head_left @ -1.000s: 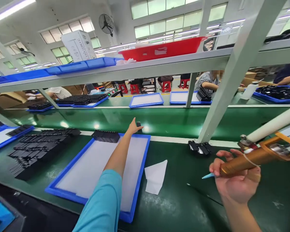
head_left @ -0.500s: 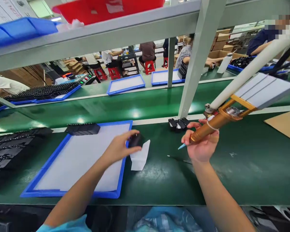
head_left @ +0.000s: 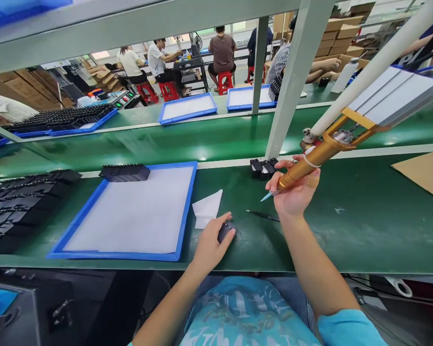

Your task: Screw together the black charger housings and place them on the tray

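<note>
My left hand (head_left: 214, 242) is closed around a small black block-shaped housing (head_left: 226, 231), low over the green bench in front of my body. A crumpled white sheet of paper (head_left: 207, 208) lies just beyond it. My right hand (head_left: 295, 190) grips a gold-coloured dispensing gun (head_left: 306, 166) with a pale blue nozzle (head_left: 266, 196) pointing down and left. Under that nozzle, thin black tweezers (head_left: 261, 215) rest on the bench. Several black housings (head_left: 263, 168) sit close behind my right fingers. What is inside the held housing is too small to tell.
A blue-rimmed tray (head_left: 185, 216) with white lining stands left, a row of black housings (head_left: 125, 173) at its back edge. More black housings (head_left: 29, 206) line up farther left. A grey post (head_left: 286, 81) rises behind the bench. Cardboard (head_left: 424, 178) lies right. People sit beyond.
My left hand has brought the black housing right and nearer to me, away from the tray's edge and the paper. My right hand still holds the dispensing gun. The view has tilted downward.
</note>
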{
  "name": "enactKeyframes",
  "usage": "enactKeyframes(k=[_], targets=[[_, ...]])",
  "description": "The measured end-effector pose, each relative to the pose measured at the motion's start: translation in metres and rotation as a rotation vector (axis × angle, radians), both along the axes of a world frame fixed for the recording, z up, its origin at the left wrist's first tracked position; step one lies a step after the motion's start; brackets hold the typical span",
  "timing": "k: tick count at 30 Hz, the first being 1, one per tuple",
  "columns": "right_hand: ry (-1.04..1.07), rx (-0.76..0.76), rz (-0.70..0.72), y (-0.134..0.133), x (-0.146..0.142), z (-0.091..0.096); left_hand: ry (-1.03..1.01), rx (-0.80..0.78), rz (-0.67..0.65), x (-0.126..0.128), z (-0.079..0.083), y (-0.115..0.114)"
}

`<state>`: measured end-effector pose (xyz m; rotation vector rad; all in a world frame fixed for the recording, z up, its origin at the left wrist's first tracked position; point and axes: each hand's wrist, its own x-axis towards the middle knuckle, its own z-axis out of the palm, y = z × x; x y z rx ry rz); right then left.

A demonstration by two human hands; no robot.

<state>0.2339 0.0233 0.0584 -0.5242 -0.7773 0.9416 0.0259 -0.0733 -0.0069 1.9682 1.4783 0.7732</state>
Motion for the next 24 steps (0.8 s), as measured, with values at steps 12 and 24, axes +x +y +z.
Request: enactKeyframes(k=[12, 24], targets=[[0.015, 0.027, 0.02, -0.001, -0.001, 0.0, -0.032, -0.061, -0.059, -0.014, 0.008, -0.007], [0.023, -0.01, 0.139, -0.022, -0.017, 0.008, -0.306, -0.069, 0.069, -0.012, -0.024, -0.017]])
